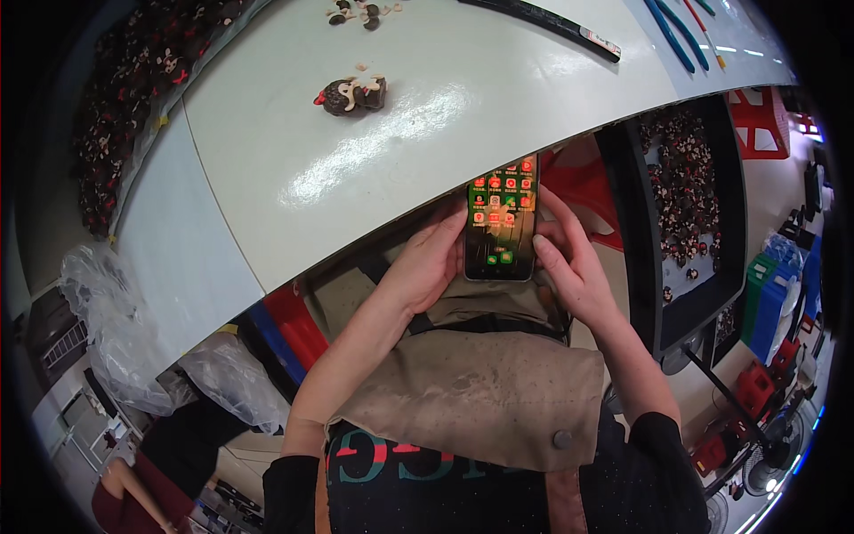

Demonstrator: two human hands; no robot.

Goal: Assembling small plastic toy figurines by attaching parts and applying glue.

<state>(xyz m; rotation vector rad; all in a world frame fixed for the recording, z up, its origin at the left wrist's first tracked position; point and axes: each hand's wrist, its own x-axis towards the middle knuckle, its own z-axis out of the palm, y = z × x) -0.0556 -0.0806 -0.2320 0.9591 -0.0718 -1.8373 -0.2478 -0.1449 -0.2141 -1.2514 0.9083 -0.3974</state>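
Observation:
Between my two hands is a smartphone (502, 222), its lit screen covered with rows of small icons. My left hand (438, 254) wraps the phone's left side, and my right hand (569, 258) grips its right side with the thumb along the edge. The phone sits over my lap, just below the rim of the white table (267, 133); its upper end reaches that rim. On the table lies a small brown and cream figurine (351, 94) with a red bow, on its side and apart from both hands.
Small loose figurine parts (360, 13) lie at the table's far side, near a black bar-shaped tool (543, 25) and blue-handled tools (676, 36). A heap of figurines (133, 98) fills the far left. A black tray (685, 307) of figurines stands right. Clear plastic bags (116, 311) hang left.

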